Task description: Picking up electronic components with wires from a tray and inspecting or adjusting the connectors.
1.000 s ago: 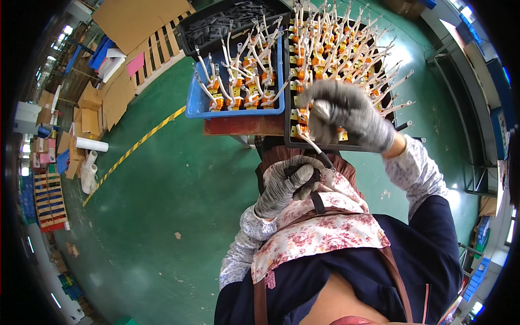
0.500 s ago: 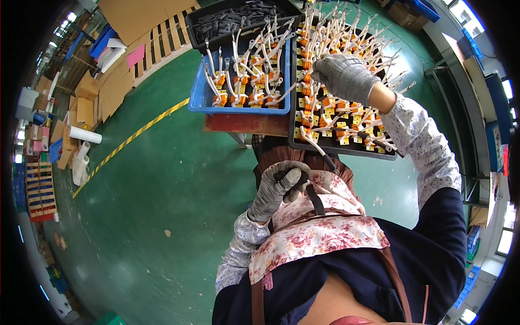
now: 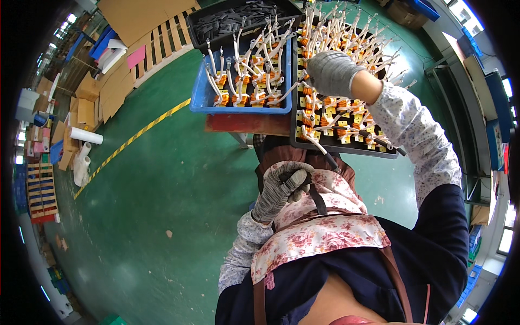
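Note:
My left hand [image 3: 283, 188], in a grey knit glove, is closed at my waist on several black tube pieces, one black tube [image 3: 318, 200] sticking out toward my apron. My right hand [image 3: 333, 74], gloved alike, reaches over the left side of a black tray [image 3: 346, 147]. Its fingers curl down among the white leads, and the fingertips and anything they hold are hidden. Orange wire-wound coils [image 3: 340, 132] with yellow plates and white leads ending in metal ring lugs fill this tray. At the tray's near edge, a lead carries a black sleeve [image 3: 330, 161].
Left of the black tray stands a blue bin [image 3: 238, 110] with more coils, on a reddish-brown stand [image 3: 244, 124]. Behind it, a black box [image 3: 203, 32] holds many short black tubes. Cardboard and a wooden pallet [image 3: 165, 40] lie at far left, near a yellow-black floor stripe [image 3: 143, 130].
My right hand has shifted slightly left and toward me over the tray. My left hand has stayed almost in place, still gripping the black tube pieces.

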The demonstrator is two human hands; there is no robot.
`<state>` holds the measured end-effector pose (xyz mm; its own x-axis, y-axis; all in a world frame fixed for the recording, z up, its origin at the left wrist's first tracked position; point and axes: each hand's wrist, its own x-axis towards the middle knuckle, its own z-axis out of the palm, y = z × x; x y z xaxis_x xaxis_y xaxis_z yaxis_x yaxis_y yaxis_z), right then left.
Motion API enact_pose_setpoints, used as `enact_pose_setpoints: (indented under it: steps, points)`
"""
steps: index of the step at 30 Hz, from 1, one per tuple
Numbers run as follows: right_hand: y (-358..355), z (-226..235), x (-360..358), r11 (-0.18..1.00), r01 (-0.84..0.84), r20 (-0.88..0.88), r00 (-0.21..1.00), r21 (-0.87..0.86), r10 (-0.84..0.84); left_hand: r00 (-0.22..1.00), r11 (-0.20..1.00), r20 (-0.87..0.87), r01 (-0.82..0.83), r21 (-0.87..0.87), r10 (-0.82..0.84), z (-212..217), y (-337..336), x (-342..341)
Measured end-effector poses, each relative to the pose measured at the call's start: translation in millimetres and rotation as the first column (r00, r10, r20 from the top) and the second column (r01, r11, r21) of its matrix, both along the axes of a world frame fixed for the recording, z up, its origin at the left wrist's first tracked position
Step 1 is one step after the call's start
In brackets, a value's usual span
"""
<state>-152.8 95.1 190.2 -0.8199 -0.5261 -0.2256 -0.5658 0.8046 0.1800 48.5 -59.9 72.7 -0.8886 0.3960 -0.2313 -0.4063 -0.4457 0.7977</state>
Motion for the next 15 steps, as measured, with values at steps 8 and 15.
enact_pose_setpoints:
  steps: [8, 15]
  points:
    - [1.7, 6.1, -0.8, 0.999, 0.026, 0.041, 0.999, 0.046, -0.028, 0.999, 1.0, -0.036, 0.002, 0.008, -0.002, -5.0, 2.2, -0.4]
    - [-3.9, -1.1, 3.2, 0.975, -0.124, -0.064, 0.988, 0.184, 0.138, 1.0, 1.0, -0.016, 0.008, -0.028, -0.009, -1.2, 0.3, 1.7]
